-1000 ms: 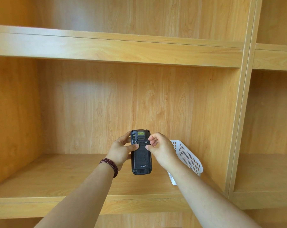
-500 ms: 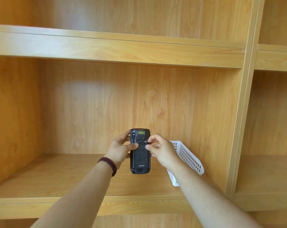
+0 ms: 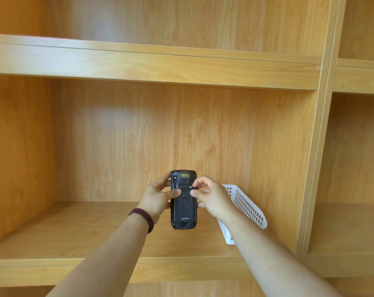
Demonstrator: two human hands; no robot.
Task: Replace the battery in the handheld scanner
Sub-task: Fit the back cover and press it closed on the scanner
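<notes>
I'm looking into a light wooden shelf bay, wide and bare across its left half, with plenty of free air above the board and a thick shelf overhead. On the right, a white perforated plastic basket sits tipped against the bay's upright side panel, so that corner is the tight one. Held up in mid-air in front of the back wall, clear of the board, is the black handheld scanner, upright, its back cover facing me (the brand lettering reads near the bottom, a small yellow label near the top). The left hand, a dark red beaded bracelet on its wrist, wraps the scanner's left edge, thumb laid flat across the back just under the left latch, fingers curled behind. The right hand comes in from the right side, forefinger and thumb drawn close together at the small right latch near the top of the cover; I cannot tell whether they actually grip it. Both forearms reach forward, nearly straight, converging on the device.
</notes>
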